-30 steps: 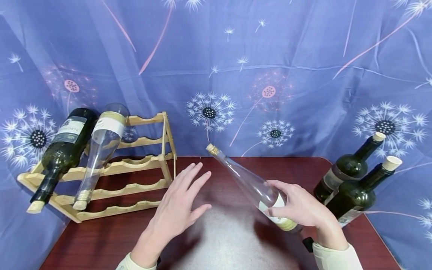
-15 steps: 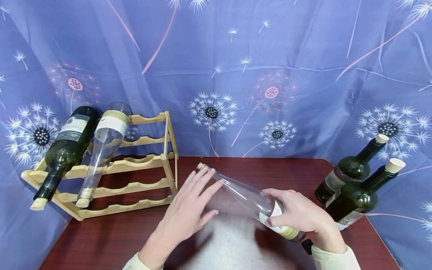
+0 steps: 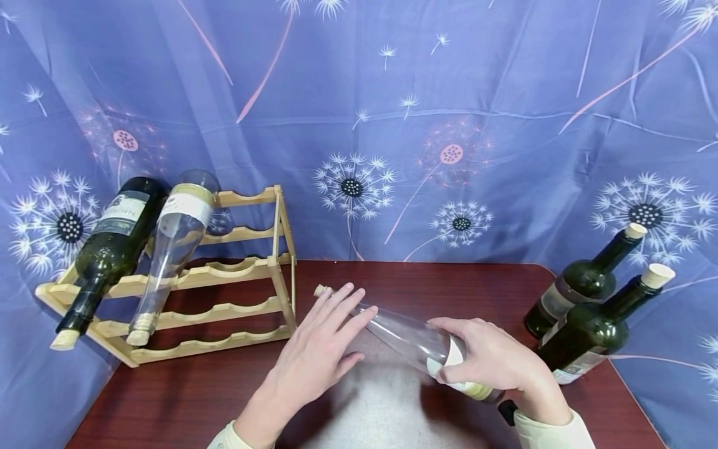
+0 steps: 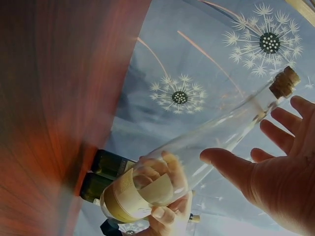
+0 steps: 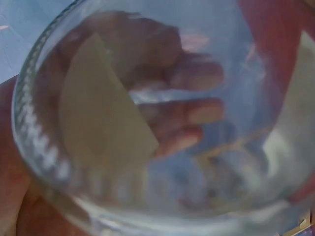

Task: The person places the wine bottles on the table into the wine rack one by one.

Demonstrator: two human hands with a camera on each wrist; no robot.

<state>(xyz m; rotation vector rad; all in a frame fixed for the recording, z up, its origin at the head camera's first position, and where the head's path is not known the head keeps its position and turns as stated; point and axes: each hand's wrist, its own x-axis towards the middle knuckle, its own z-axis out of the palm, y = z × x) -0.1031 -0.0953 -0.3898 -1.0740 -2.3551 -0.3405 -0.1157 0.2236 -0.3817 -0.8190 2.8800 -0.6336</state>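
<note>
A clear wine bottle with a cork stopper is tilted over the table, neck toward the left. My right hand grips it around the labelled lower body, fingers and thumb on either side. The right wrist view looks at the base of the bottle, with fingers showing through the glass. My left hand is at the neck, its fingers extended and spread and the thumb apart. From the head view the fingers overlap the neck. Whether they touch the glass, I cannot tell.
At left stands a wooden wine rack. A dark green bottle and a clear bottle lie in its top tier, corks forward. Two corked green bottles, a rear one and a front one, stand upright at right. Patterned cloth hangs behind.
The bottle's corked end has swung down and left, and the bottle lies flatter. My left hand has moved slightly right, now overlapping the neck. My right hand keeps its grip.
</note>
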